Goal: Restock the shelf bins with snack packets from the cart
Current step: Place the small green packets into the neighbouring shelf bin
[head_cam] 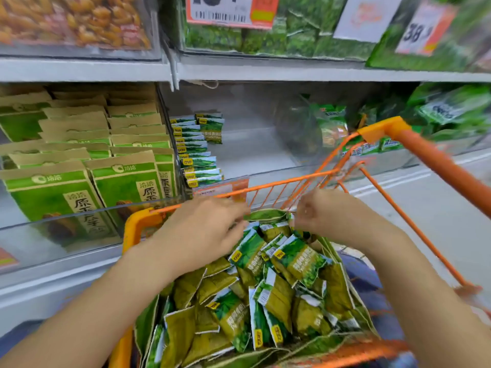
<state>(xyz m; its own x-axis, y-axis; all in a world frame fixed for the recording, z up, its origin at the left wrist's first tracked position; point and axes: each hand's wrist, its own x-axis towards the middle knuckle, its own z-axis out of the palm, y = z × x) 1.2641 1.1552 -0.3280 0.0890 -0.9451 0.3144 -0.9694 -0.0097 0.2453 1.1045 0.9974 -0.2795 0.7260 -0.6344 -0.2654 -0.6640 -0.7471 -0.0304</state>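
An orange wire cart [289,181] stands before the shelf, holding an opened carton full of several small green snack packets [265,288]. My left hand [204,229] reaches over the far end of the pile, its fingers curled down onto packets there. My right hand [318,211] is curled at the carton's far rim, and a green packet [265,215] sits between the two hands; whether either hand grips it is blurred. In the middle shelf bin [252,144] a short row of the same green packets [198,150] stands against the left divider.
Left of the divider, a bin holds several green and brown seed bags [79,187] behind a clear front. Green bags [451,107] fill the bin at right. The upper shelf carries price tags [231,9] and more snacks. The cart's orange handle [438,160] rises at right.
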